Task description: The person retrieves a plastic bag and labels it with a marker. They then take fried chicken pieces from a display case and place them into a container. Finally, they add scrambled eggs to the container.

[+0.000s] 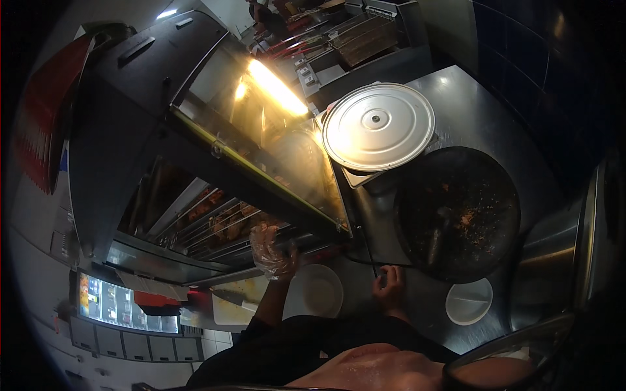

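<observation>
My left hand [271,251], in a clear plastic glove, reaches to the open side of a heated display cabinet [195,132]. Its fingertips are at the wire racks [234,220], where browned pieces of food [227,227] lie. The thumb stands apart from the fingers; whether they grip a piece cannot be made out. Bare, with fingers curled, my right hand [390,289] is at the steel counter [420,298], close to a black cable [379,262]. Any hold on something there is unclear. Between my forearms sits a pale round container [320,291].
A large dark round pan [457,215] holding crumbs stands right of the cabinet, near a round metal lid [379,127]. Closer are a white bowl [469,301] and a steel pot [552,259]. A knife [232,297] lies on a cutting board [225,313]. Another person [269,19] is far back.
</observation>
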`<state>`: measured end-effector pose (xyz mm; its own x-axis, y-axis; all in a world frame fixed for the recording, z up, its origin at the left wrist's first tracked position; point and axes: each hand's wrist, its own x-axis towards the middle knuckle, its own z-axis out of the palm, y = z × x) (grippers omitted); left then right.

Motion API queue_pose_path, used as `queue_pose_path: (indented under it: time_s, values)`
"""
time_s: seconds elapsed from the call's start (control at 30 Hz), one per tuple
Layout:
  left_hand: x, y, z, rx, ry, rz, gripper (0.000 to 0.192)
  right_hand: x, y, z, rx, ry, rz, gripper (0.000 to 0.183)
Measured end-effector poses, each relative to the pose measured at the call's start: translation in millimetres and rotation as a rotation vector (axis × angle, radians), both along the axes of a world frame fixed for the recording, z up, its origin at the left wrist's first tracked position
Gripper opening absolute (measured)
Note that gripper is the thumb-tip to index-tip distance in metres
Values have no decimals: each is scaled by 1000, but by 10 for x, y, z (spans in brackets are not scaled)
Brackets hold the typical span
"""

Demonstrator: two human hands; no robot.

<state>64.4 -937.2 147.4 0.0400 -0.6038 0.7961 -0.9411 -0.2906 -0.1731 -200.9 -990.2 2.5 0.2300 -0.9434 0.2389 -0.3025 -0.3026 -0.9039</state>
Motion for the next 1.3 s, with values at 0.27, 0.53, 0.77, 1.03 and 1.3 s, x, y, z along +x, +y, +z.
queue_pose_path:
  time_s: [0.27,0.53,0.77,1.03,1.3]
  values:
    - [44,-12,242,102,64,99,53,55,-20,-89,-48,4,7,23]
    - [-9,241,327,133,287,76,36,28,-37,-54,-91,38,19,21]
    - [-155,957,198,55,277,-113,28,17,-6,-21,-81,67,22,19]
    - [-139,1299,76,-48,330,-116,37,21,-44,-65,-129,105,35,18]
    - [-70,1065,553,-130,519,-175,33,29,-24,-48,-97,115,21,18]
